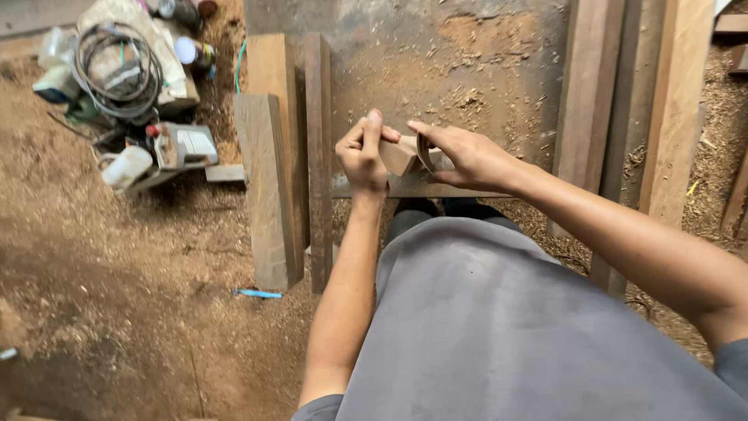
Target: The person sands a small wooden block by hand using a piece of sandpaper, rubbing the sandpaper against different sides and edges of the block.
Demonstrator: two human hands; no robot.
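From the head view: left hand [363, 156] pinching a small wood block [399, 154] above the sawdusty bench [467, 70], right hand [467, 154] curling a sandpaper strip [425, 152] against it, smoothing seemingly underway, planks [269, 187] lying untouched alongside.

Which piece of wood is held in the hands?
The small pale wooden block, gripped between left hand and right hand; the long planks stand untouched.

My left hand [363, 158] holds a small wood block [399, 155]. My right hand [467, 156] presses a curved strip [425, 153] against it. Planks [269, 187] stand on the sawdust floor [117, 273].
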